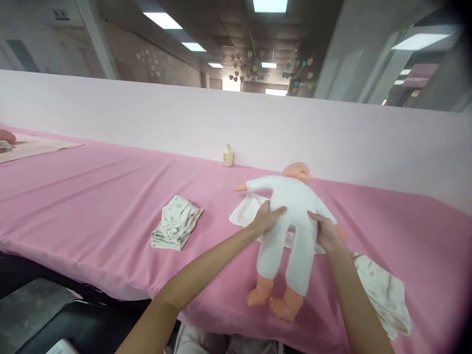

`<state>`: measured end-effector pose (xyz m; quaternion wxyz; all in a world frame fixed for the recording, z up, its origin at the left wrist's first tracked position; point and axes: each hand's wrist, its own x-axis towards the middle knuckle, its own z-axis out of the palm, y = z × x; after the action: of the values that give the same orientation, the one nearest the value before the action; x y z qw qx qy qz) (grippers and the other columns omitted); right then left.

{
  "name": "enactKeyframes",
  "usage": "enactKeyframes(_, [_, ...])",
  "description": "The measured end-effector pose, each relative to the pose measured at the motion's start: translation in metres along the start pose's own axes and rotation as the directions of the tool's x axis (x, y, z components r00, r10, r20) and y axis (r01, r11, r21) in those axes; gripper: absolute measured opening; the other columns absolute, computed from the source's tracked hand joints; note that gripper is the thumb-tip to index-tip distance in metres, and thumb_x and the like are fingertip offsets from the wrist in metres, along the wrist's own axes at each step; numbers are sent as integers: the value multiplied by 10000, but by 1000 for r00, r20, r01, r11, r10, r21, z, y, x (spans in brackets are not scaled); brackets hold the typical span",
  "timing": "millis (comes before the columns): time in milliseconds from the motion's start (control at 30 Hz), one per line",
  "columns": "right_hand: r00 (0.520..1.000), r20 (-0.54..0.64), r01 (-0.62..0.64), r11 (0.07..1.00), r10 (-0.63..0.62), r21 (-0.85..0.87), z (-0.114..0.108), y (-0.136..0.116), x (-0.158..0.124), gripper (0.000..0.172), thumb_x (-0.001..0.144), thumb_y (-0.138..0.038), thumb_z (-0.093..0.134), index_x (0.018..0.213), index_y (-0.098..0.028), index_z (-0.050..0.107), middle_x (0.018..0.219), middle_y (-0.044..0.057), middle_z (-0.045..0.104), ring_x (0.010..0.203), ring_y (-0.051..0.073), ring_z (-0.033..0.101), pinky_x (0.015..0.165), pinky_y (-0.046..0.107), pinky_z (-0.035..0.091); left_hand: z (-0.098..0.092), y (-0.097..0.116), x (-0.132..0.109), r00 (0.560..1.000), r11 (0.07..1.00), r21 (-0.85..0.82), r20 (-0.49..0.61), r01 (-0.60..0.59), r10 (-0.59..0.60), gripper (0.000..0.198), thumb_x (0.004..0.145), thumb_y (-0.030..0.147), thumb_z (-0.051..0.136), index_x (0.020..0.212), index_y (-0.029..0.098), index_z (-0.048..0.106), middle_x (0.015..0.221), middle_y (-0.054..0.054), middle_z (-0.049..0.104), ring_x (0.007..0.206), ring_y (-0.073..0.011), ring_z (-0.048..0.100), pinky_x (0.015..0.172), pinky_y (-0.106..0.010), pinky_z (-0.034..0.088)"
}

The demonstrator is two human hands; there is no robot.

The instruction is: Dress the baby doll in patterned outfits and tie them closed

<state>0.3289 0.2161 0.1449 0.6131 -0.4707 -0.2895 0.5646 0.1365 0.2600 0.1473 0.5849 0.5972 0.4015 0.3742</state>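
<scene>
Both arms are reaching forward over the pink-covered worktop point(110, 196), the left one slanting inward from lower left and the right one rising from lower right. The left hand point(267, 219) is gripping one side of the doll point(294, 196) around hip level, its thumb lying across the front and its fingers curling out of sight behind. The right hand point(327, 232) is holding the opposite side likewise, thumb in front, fingers mostly hidden. Both hands are opening only as wide as the body between them is demanding.

The doll is facing up, its head pointing toward the white wall point(147, 118) and its feet toward the person. Its torso and limbs are showing white, while its head, hands and bare feet are showing a peach tone. It is covering part of a white cloth point(243, 211); whether its back is touching that cloth, I cannot tell.

The worktop's front edge is running just beyond the feet. Leftward, pink surface is stretching between the doll and a folded cloth point(177, 222); rightward, a patterned cloth point(385, 292) is lying beside the right forearm. A small bottle point(228, 156) is standing near the wall.
</scene>
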Motion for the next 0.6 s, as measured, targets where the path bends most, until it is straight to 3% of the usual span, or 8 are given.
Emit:
enactKeyframes(133, [1000, 25, -7, 998, 9, -58, -17, 24, 24, 481, 710, -242, 680, 1173, -188, 565, 1049, 69, 694, 927, 273, 664, 782, 379, 584, 10, -33, 9, 994, 987, -123, 42, 105, -100, 613, 773, 507, 592, 1256, 216, 350, 1323, -142, 489, 1122, -229, 557, 775, -267, 522])
enactKeyframes(233, [998, 49, 32, 994, -27, -102, -24, 36, 35, 521, 716, -286, 697, 1210, -220, 542, 1096, 58, 678, 911, 258, 669, 754, 359, 588, 11, -47, 12, 988, 971, -196, 103, 136, -118, 697, 758, 518, 592, 1320, 241, 285, 1366, -117, 447, 1174, -222, 524, 790, -251, 504])
enactKeyframes(300, [999, 26, 34, 990, -31, -140, -28, 43, 41, 513, 715, -311, 710, 1197, -228, 553, 1094, 56, 678, 888, 250, 674, 735, 351, 589, 11, -56, 12, 990, 968, -218, 85, 127, -110, 759, 737, 553, 593, 1349, 231, 281, 1363, -117, 452, 1193, -241, 508, 826, -262, 492])
enactKeyframes(467, [997, -66, 28, 977, -43, -213, -40, 60, 54, 476, 711, -348, 717, 1155, -232, 587, 1062, 44, 689, 837, 232, 679, 701, 335, 588, 13, -81, 12, 994, 993, -115, -104, -30, 18, 715, 760, 615, 529, 1287, 139, 451, 1264, -172, 547, 1153, -322, 520, 947, -356, 446])
enactKeyframes(600, [987, -137, 51, 966, -88, -255, -45, 67, 55, 454, 726, -372, 698, 1149, -242, 599, 1122, 23, 667, 909, 206, 663, 751, 283, 571, 14, -81, 8, 979, 985, -4, -111, -170, 169, 555, 860, 525, 451, 1285, 169, 484, 1230, -126, 582, 1133, -292, 535, 1000, -384, 394])
